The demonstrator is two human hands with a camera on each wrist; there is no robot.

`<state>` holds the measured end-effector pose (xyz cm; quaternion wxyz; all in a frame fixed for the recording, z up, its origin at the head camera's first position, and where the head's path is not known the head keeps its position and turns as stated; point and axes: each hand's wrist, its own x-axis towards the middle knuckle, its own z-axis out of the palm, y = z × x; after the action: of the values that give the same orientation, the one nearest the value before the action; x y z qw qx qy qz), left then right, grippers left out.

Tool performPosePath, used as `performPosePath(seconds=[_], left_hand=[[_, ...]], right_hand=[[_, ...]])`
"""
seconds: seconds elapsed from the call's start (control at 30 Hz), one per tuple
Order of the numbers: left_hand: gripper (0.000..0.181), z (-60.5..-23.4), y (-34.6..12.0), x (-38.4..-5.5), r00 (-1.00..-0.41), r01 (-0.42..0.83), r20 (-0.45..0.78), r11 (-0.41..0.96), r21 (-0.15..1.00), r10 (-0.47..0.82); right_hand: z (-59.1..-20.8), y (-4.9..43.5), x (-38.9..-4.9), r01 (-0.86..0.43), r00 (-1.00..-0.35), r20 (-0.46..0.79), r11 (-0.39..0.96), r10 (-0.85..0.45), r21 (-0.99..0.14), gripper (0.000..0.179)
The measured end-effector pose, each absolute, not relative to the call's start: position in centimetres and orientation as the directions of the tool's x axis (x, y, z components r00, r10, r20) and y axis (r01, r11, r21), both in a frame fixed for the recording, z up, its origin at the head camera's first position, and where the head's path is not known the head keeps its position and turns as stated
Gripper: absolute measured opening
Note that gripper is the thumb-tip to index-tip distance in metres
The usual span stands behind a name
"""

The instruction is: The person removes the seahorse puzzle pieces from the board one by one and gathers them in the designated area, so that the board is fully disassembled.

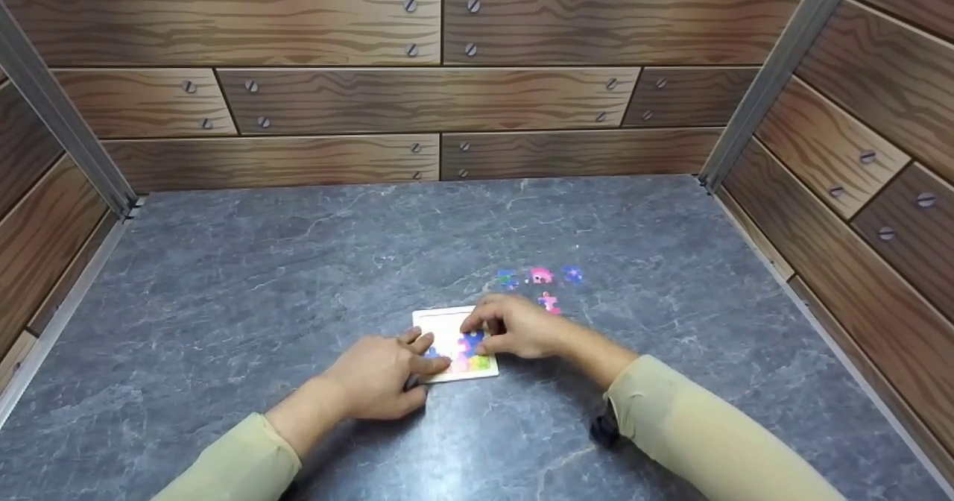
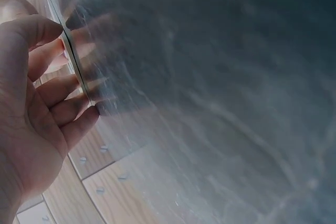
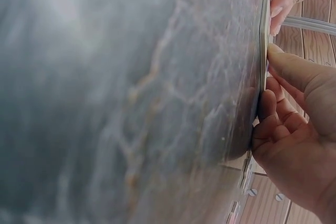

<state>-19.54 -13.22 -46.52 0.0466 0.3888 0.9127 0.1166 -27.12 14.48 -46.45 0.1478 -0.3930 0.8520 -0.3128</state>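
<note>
A small white-framed jigsaw board [image 1: 440,323] lies flat on the table, with pink, blue and yellow-green pieces set in its lower part. My left hand [image 1: 381,376] rests at its left side, fingers spread over the board and thumb at the near edge. In the left wrist view, the thumb and fingertips sit along the board's thin edge [image 2: 79,72]. Over the right side, my right hand [image 1: 522,328] pinches a blue puzzle piece [image 1: 472,341] between thumb and forefinger, down at board level. The fingers partly cover the pieces.
Loose puzzle pieces lie beyond my right hand: a green-blue one [image 1: 507,278], a pink one [image 1: 541,275], a blue one [image 1: 572,273] and another pink one [image 1: 549,303]. Wood-patterned walls [image 1: 328,98] enclose the grey marbled table [image 1: 261,285].
</note>
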Motion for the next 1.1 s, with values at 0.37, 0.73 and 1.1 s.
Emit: performPosePath(seconds=[0.37, 0.73, 1.1], left_hand=[[0.054, -46.3, -12.6, -19.0, -0.695, 0.706, 0.012, 0.68, 0.2, 0.719], [0.053, -46.1, -11.7, -18.7, -0.644, 0.765, 0.049, 0.643, 0.025, 0.764], [0.056, -46.4, -11.3, -18.9, -0.656, 0.752, 0.006, 0.653, 0.089, 0.754]], right_hand=[[-46.4, 14.5, -27.0, -0.597, -0.64, 0.007, 0.491, -0.769, -0.634, 0.03], [-46.5, 14.5, -27.0, -0.606, -0.632, 0.017, 0.48, -0.775, -0.635, 0.03], [-46.5, 14.5, -27.0, -0.619, -0.625, 0.029, 0.473, -0.78, -0.627, 0.03]])
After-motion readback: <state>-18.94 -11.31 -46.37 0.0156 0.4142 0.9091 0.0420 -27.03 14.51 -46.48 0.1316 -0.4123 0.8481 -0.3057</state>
